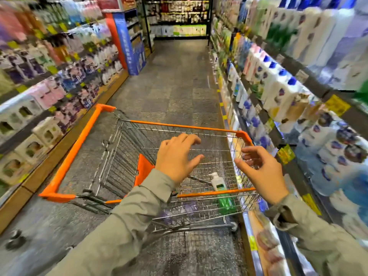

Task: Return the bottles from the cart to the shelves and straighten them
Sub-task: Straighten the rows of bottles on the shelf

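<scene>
In the near right corner of the cart, a bottle lay on its side on the wire floor. Its white pump top pointed away from the person and its green body toward them, with the near orange rail crossing in front of it. Lying flat like that, it probably could not roll far, and the pump offered an easy place to take hold. A purplish shape lay beside it lower in the basket, too blurred to name.

Above the basket the left hand hovered with fingers spread and lightly curved, gripping nothing. The right hand hung just beside the cart's right rim, also spread and empty, its thumb turned toward the other hand. The bottle sat below the gap between them, so I judged both were poised to reach down for it.

The cart stood close against the right shelves, likely so the bottle's place would be within an arm's reach. Those shelves held packed rows of white and blue bottles. The left shelves lay well apart, across the grey floor.
</scene>
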`<state>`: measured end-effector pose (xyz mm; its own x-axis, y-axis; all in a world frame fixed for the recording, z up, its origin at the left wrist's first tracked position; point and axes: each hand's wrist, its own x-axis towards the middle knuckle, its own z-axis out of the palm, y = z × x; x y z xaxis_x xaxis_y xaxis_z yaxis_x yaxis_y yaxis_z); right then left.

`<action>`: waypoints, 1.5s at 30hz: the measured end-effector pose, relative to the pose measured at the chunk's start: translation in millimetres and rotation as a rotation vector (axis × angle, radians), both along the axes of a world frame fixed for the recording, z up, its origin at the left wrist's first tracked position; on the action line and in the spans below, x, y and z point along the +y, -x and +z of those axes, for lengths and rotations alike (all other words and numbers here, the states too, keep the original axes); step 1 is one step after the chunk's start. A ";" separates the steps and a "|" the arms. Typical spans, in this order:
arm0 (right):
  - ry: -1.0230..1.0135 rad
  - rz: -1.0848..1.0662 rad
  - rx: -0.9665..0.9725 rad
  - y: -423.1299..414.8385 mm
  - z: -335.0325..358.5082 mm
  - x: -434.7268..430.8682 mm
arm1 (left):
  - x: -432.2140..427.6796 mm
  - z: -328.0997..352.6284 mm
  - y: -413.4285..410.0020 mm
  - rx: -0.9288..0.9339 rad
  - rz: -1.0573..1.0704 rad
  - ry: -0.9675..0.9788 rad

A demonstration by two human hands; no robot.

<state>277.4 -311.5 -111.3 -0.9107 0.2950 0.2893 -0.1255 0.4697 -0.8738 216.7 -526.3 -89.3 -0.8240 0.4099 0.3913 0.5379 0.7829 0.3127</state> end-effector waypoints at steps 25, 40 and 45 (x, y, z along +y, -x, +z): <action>-0.032 0.049 -0.391 184.8 -126.1 5.9 | -12.5 -126.2 149.5 -0.410 0.115 0.084; -0.124 0.125 -0.686 283.1 -288.9 55.1 | 50.4 -282.2 248.3 -0.709 0.122 0.204; -0.226 0.165 -0.884 286.5 -343.0 60.8 | 66.4 -324.6 252.6 -0.858 0.117 0.242</action>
